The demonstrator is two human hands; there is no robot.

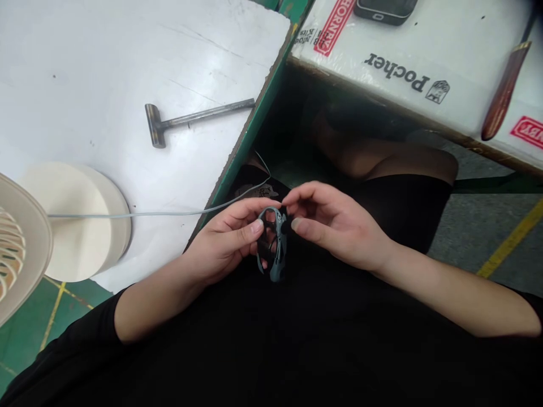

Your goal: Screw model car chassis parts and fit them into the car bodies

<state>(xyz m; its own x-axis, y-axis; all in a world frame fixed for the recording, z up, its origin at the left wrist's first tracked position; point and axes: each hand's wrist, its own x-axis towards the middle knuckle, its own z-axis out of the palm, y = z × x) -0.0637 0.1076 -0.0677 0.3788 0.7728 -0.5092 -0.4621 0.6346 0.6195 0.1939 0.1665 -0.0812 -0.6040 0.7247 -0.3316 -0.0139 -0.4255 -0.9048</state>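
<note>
Left hand (224, 240), right hand (337, 226) pinching grey plastic frame (275, 265) between fingers (254, 227)

Openwork plastic part (275, 243) is showing slate grey with a black knob (285, 226) on it. Sleeve (85, 339) is showing plain black. Work table (106, 68) is showing white with a green edge (250, 135). Cable (161, 214) is showing pale grey. Carton (407, 51) is showing white with red labels (333, 28) and black lettering (396, 73). Wooden handle (504, 93) is showing dark reddish brown. Floor (25, 345) is showing green with yellow lines (53, 316).
</note>
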